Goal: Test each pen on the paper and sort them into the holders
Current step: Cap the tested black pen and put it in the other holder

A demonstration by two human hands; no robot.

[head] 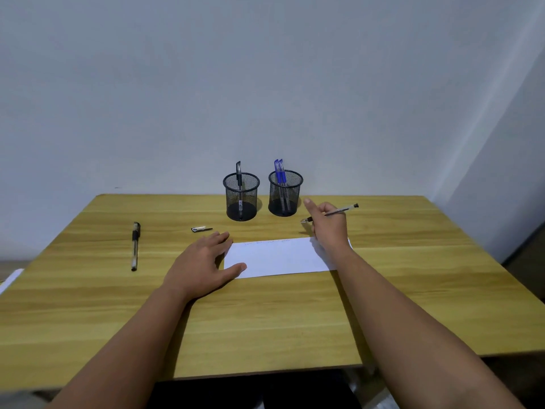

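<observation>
My right hand (328, 224) grips an uncapped black pen (343, 210) just above the far right corner of the white paper (280, 256), its tip pointing left. My left hand (206, 259) lies flat with the thumb pressing the paper's left edge. A loose pen cap (201, 229) lies beyond my left hand. Another black pen (135, 246), capped, lies at the table's left. The left mesh holder (241, 196) contains one black pen (239, 175). The right mesh holder (285, 192) contains two blue pens (278, 169).
The wooden table (265, 314) stands against a pale wall, with both holders near its back edge. A white object (10, 280) shows past the table's left edge.
</observation>
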